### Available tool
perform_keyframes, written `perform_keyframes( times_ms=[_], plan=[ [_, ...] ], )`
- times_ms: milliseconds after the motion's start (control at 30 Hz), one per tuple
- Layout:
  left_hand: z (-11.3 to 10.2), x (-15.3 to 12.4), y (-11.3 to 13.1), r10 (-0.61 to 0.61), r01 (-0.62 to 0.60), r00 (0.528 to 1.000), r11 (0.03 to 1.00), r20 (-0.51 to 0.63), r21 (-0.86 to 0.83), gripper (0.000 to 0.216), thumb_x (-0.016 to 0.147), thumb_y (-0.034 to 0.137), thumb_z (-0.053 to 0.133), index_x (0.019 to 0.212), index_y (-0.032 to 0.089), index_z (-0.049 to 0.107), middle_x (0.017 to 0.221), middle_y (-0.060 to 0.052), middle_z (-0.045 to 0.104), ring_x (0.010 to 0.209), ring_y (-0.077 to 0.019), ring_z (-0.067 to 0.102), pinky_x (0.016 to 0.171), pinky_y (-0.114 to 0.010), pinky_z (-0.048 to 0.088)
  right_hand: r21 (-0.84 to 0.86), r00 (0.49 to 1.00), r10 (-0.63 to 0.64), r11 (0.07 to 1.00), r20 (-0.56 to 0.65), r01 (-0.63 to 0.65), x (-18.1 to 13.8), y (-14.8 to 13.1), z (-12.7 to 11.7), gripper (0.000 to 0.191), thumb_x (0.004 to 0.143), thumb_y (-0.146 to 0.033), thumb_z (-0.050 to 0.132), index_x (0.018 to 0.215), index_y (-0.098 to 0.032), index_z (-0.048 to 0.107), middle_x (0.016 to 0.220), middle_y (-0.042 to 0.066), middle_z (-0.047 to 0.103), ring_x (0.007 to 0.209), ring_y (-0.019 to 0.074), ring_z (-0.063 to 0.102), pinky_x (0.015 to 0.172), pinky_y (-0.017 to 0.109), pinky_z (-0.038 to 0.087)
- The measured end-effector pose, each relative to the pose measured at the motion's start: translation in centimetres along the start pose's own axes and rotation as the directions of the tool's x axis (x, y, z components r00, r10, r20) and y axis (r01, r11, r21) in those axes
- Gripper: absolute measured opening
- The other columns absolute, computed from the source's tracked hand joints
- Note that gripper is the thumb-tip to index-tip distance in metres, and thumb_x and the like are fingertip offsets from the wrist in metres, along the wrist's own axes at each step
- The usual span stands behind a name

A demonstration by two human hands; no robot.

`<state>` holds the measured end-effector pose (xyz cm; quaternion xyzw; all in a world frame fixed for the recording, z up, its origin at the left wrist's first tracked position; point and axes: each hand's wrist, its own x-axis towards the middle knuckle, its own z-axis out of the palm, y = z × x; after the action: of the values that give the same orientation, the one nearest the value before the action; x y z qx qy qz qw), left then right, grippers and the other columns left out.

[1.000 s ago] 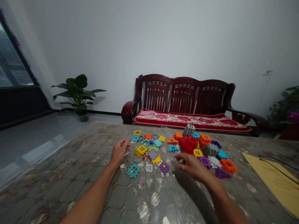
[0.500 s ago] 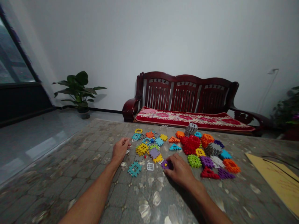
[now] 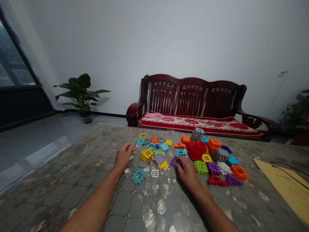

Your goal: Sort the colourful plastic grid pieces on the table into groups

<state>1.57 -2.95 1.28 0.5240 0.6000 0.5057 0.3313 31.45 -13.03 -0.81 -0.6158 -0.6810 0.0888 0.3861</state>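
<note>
**Purple tile (image 3: 174, 162) in the right hand (image 3: 188, 172)**

Left hand (image 3: 124, 157) is well left, fingers loosely curled, can't tell if they've got anything. Tile's squarish-looking, no clear long axis, poking out left of the right fingers pinching it. Grey floral surface (image 3: 125, 206); far side, potted plant (image 3: 84, 81) left, wooden bench (image 3: 190, 81) right.

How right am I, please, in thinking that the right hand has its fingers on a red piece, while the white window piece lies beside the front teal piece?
The colour is wrong: the head view shows the right hand with its fingers on a purple piece. The white window piece does lie beside the front teal piece.
</note>
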Motion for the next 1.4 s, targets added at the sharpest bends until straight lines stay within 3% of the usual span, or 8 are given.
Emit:
perform_keyframes(
  times_ms=[300,533,733,1400],
  plan=[
    [-0.1,-0.1,0.1,-0.004,0.004,1.000,1.000,0.001,0.016,0.038,0.068,0.047,0.056,0.086,0.017,0.069,0.065,-0.002,0.068,0.061,-0.0189,0.063,0.060,-0.027,0.048,-0.014,0.997,-0.012,1.000,-0.070,0.011,0.0,0.9,0.3,0.040,0.081,-0.013,0.049,0.117,-0.017,0.066,0.114,0.011,0.067,0.109,0.0235,0.060,0.100,0.038,0.047],
    [-0.1,0.1,-0.1,-0.003,0.003,1.000,0.999,0.009,0.047,0.040,0.068,0.049,0.056,0.088,0.017,0.069,0.066,-0.002,0.069,0.062,-0.0196,0.064,0.060,-0.028,0.048,-0.210,0.999,0.035,0.977,0.016,-0.031,0.2,-0.2,0.1,0.044,0.083,-0.028,0.062,0.126,-0.017,0.061,0.123,0.013,0.065,0.115,0.0289,0.057,0.101,0.040,0.044],
    [0.1,0.4,-0.7,0.016,-0.016,1.000,0.999,0.013,0.028,0.041,0.067,0.051,0.056,0.086,0.017,0.070,0.066,-0.002,0.069,0.062,-0.0200,0.064,0.062,-0.028,0.049,-0.323,0.997,0.034,0.946,0.070,-0.009,0.5,-0.3,0.0,0.044,0.086,-0.030,0.062,0.129,-0.017,0.060,0.124,0.011,0.067,0.115,0.0299,0.057,0.101,0.039,0.043],
    [-0.2,0.0,-0.2,-0.010,0.009,1.000,0.999,-0.020,-0.033,0.039,0.066,0.049,0.058,0.085,0.017,0.068,0.064,-0.002,0.068,0.061,-0.0191,0.065,0.057,-0.027,0.048,-0.299,0.982,-0.045,0.949,0.184,0.099,0.6,-0.4,-2.0,0.052,0.081,-0.023,0.060,0.132,-0.015,0.053,0.115,0.013,0.068,0.109,0.0266,0.061,0.094,0.037,0.047]
  ],
)
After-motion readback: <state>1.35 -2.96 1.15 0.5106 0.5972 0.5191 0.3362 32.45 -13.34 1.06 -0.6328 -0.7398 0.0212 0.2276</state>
